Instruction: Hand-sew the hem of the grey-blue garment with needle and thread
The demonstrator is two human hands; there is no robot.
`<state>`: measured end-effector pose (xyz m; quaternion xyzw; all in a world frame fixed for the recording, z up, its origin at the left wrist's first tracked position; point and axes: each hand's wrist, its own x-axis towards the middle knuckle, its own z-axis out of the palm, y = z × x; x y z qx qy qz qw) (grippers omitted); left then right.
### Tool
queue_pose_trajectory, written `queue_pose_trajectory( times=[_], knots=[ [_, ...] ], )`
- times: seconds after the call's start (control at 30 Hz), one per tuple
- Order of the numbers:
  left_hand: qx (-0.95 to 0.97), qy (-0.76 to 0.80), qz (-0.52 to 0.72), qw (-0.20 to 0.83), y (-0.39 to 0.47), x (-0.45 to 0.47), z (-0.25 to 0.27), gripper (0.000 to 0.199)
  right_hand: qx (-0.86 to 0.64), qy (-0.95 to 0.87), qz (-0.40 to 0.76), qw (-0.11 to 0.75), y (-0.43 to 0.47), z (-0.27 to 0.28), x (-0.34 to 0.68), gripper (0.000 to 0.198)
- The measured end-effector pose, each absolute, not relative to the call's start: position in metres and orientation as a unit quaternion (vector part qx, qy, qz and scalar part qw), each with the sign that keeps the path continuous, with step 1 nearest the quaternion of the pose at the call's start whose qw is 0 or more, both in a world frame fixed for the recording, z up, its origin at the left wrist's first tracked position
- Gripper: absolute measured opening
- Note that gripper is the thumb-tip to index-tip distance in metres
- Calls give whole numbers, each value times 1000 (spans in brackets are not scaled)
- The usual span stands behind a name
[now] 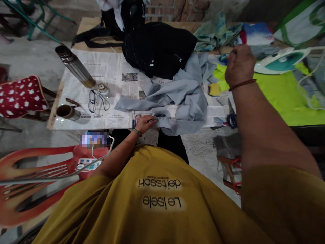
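Grey cloth point(188, 98) lies crumpled along the front edge of the newspaper-covered table point(111, 62). My left hand point(146, 123) pinches the near edge of this cloth at its left end. Raised well off to the right is my right hand point(240, 64), its fingers curled closed. Whatever it may hold is too small or hidden to make out. Behind that hand lie bright yellow-green cloth point(279, 95) and a white and teal iron point(284, 61). Dark-handled scissors point(231, 120) rest near the table edge, below my right forearm.
A black backpack point(159, 47) sits at the back of the table. On the left are a steel thermos point(76, 67), its cap point(103, 88), eyeglasses point(93, 101) and a mug point(67, 112). A red plastic chair point(50, 152) stands at my left, bearing a phone and a power strip.
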<state>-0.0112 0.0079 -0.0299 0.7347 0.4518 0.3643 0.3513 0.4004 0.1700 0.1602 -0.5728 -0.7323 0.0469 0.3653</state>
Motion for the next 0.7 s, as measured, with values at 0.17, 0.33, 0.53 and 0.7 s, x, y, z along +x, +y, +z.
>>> queue_pose_trajectory(
  times=[0.17, 0.33, 0.53, 0.7],
  knots=[
    [738, 442, 374, 348, 8, -11, -30, 16, -589, -709, 18, 388, 173, 166, 394, 20],
    [734, 445, 377, 349, 8, -11, -30, 16, -633, -609, 171, 446, 153, 136, 354, 16],
    [735, 428, 393, 348, 8, -11, -30, 20, -582, -648, 382, 308, 62, 55, 264, 18],
    [737, 455, 355, 352, 8, -13, -27, 20, -575, -712, 293, 274, 12, 14, 233, 22]
  ],
)
